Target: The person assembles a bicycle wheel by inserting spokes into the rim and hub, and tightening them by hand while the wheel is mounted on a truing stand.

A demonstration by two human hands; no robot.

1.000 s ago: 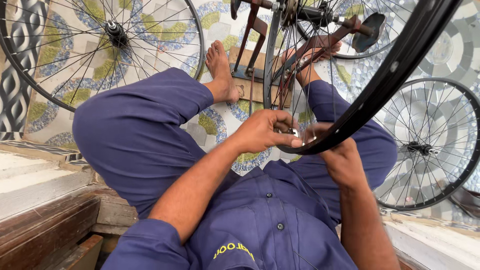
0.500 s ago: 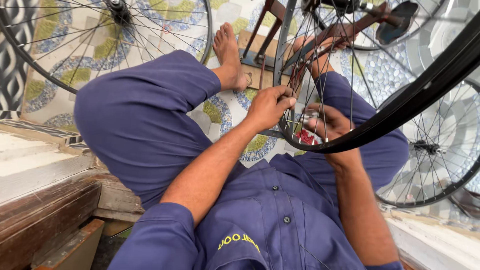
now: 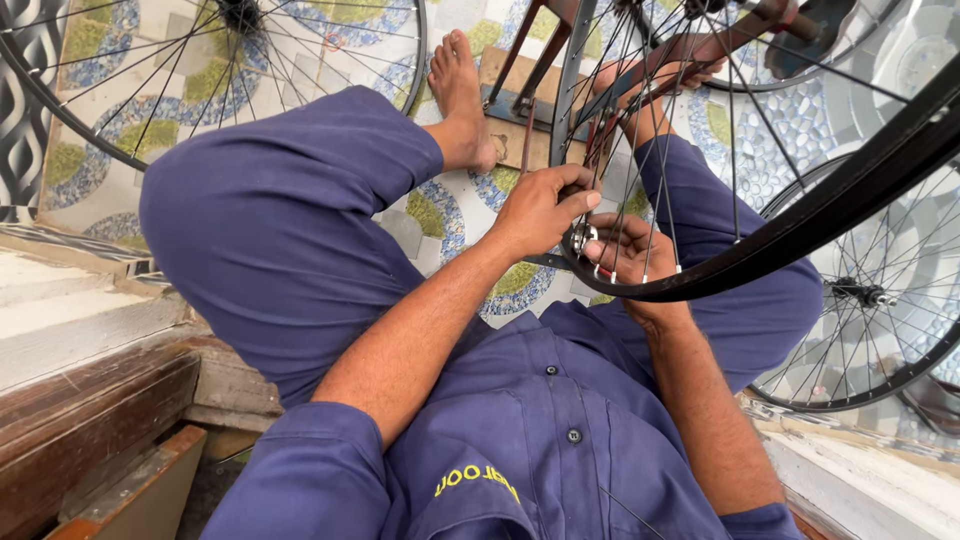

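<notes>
Just right of the frame's centre my left hand (image 3: 540, 208) pinches a thin steel spoke (image 3: 668, 215) where it meets the black metal bicycle wheel rim (image 3: 800, 235); my right hand (image 3: 628, 255) sits directly below and right of it, curled shut on a small shiny metal tool (image 3: 583, 238), probably a spoke key, though fingers hide most of it; the spoke's long axis runs up and away from both hands; both forearms reach forward between my knees, wrists bent inward.
</notes>
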